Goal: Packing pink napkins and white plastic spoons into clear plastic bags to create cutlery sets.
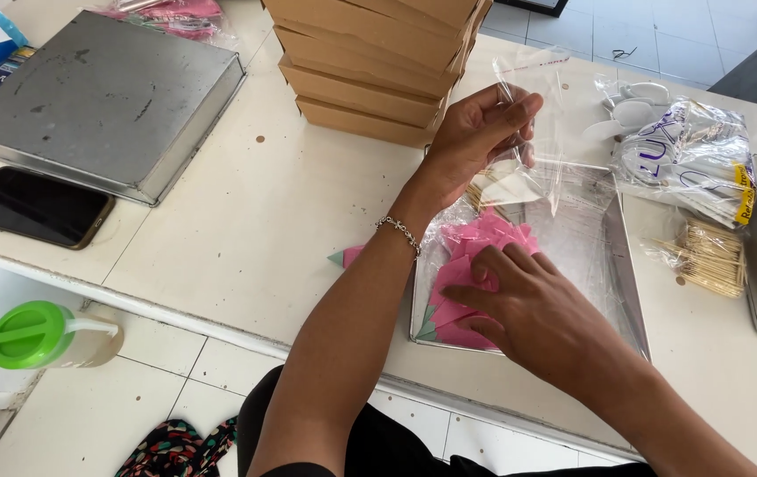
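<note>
My left hand (477, 131) is raised above the table and pinches the edge of a clear plastic bag (533, 115). A beaded bracelet (399, 233) circles that wrist. Lower down, my right hand (528, 305) rests with spread fingers on a pile of pink paper pieces (475, 247). The pile lies in a shallow metal tray (627, 274) lined with clear plastic. One pink and green piece (345, 257) sits on the table just left of the tray.
A stack of flat cardboard boxes (369, 62) stands at the back. An upturned metal tin (100, 102) and a dark phone (36, 208) lie at the left. Wooden picks (709, 256) and bagged items (692, 155) are at the right. A green-lidded bottle (38, 336) sits below the table edge.
</note>
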